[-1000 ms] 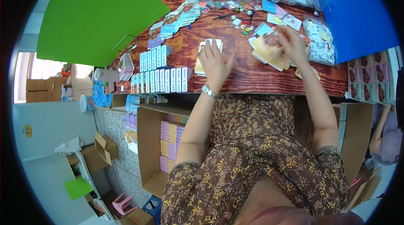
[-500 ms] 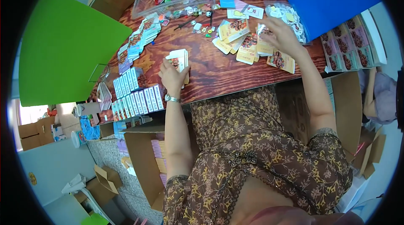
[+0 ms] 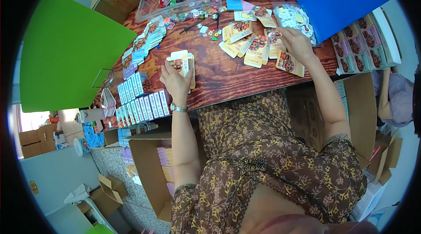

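My left hand (image 3: 176,84) lies over a small upright-facing stack of flat printed cartons (image 3: 179,64) on the wood-grained table (image 3: 215,76). Its thumb is along the stack's right side and its fingers are on the left. At the right, my right hand (image 3: 298,46) has bent fingers, with the fingertips at the lower corner of a small yellow printed carton (image 3: 264,16). The thumb is mostly hidden. Below that carton, several more yellow cartons (image 3: 258,50) lie fanned and overlapping, one of them (image 3: 289,64) under my right wrist.
Clear bins of small colourful trinkets (image 3: 184,4) stand at the back. A bag of white pieces (image 3: 294,18) lies by a blue panel (image 3: 346,1). Rows of filled boxes (image 3: 142,106) and fanned cards (image 3: 147,43) sit at left, near a green panel (image 3: 74,54).
A yellow carton now shows beyond my right fingertips, above the fanned pile. My right hand has come slightly down and its fingers have drawn together. My left hand has shifted slightly left on its stack.
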A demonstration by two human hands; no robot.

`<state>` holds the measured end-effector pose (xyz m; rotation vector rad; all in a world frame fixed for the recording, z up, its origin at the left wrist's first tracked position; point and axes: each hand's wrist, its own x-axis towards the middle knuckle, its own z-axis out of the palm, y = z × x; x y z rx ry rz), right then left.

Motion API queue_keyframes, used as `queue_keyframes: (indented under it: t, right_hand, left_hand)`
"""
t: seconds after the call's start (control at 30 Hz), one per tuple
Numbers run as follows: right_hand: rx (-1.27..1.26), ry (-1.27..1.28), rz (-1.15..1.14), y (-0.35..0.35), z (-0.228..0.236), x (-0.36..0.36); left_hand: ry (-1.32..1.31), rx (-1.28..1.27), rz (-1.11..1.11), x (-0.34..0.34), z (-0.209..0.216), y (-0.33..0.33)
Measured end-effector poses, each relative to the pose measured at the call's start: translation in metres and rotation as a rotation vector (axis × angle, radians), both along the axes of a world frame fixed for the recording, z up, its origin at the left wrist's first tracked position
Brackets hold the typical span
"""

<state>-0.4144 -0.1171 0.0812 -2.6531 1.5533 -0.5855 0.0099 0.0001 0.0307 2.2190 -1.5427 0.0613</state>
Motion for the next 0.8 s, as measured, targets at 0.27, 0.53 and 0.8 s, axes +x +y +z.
queue_keyframes:
  t: [0.27,0.53,0.8]
  right_hand:
    - [0.153,0.173,0.115,0.045,0.005,-0.004]
    - [0.14,0.335,0.202,0.062,-0.01,0.0]
    - [0.147,0.367,0.121,0.052,-0.032,0.0]
  left_hand:
    - [0.015,-0.096,-0.02,0.003,0.002,-0.001]
    - [0.048,-0.139,0.005,-0.002,0.024,0.006]
    - [0.039,0.068,0.047,-0.006,0.005,0.005]
